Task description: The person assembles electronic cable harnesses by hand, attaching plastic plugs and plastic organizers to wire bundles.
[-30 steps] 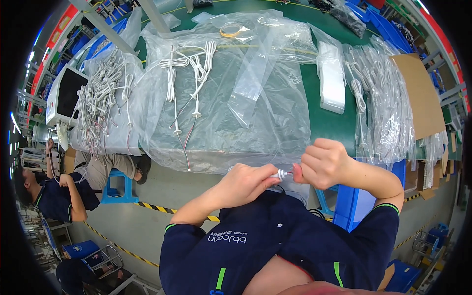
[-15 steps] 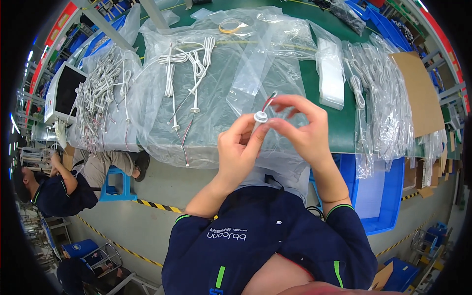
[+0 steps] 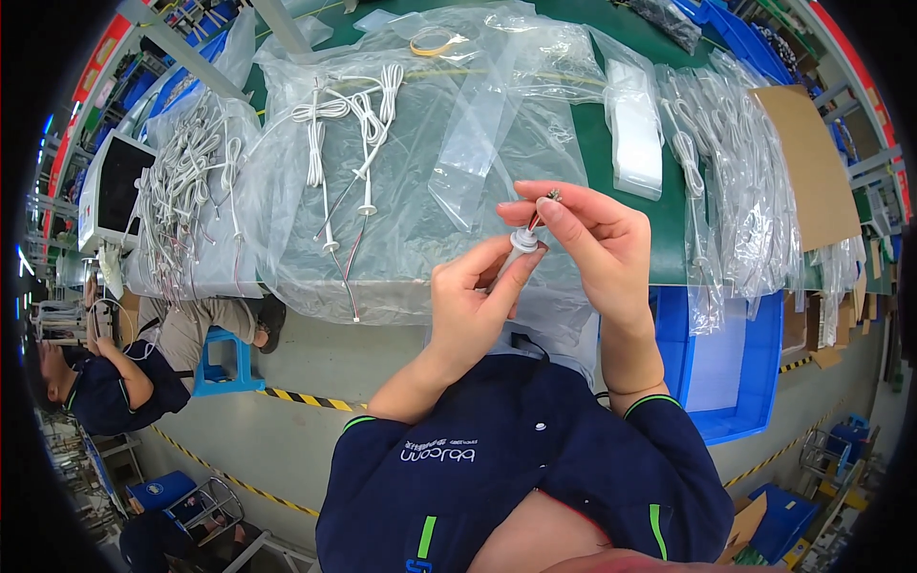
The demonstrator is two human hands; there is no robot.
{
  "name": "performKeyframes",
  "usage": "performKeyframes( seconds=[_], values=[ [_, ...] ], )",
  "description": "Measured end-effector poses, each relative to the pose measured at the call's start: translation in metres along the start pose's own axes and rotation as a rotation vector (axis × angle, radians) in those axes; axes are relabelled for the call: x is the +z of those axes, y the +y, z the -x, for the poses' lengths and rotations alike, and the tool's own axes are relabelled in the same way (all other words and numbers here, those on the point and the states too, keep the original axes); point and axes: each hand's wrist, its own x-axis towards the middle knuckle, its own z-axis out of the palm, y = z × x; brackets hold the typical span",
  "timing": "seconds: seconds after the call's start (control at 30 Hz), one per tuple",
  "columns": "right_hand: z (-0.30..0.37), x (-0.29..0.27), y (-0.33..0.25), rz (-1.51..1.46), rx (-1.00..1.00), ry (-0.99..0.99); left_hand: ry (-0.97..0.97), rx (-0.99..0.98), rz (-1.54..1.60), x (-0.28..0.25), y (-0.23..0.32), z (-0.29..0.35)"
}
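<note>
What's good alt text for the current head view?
A person's left grip holds a white cable fitting while the right grip pinches the thin wires coming out of it. Beyond, coiled white cables lie on clear plastic sheeting over a green table, with bagged cables at right. A co-worker is at far left.

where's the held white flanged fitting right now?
Head view, just right of centre: the white flanged fitting is in the left hand, its thin wires leading up to the right hand.
</note>
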Motion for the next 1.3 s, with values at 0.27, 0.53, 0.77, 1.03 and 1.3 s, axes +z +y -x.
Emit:
performKeyframes(
  seconds=[0.27, 0.53, 0.77, 1.03, 1.3],
  values=[
    [0.0, -0.001, 0.006, -0.028, -0.028, 0.077, -0.009, 0.022, -0.031, 0.002, 0.001, 0.001],
    [0.001, 0.004, 0.008, 0.108, -0.117, 0.188, -0.002, -0.006, -0.032, 0.006, -0.002, 0.0],
    [0.001, -0.001, 0.005, 0.28, -0.157, 0.041, -0.015, -0.027, -0.04, 0.007, -0.006, 0.001],
    [0.002, -0.006, 0.007, 0.224, 0.02, 0.09, 0.044, -0.012, 0.092, 0.008, -0.004, -0.004],
    [0.008, 0.003, 0.004, 0.209, -0.071, 0.182, 0.049, 0.02, 0.026, 0.011, -0.007, -0.004]
  ],
)
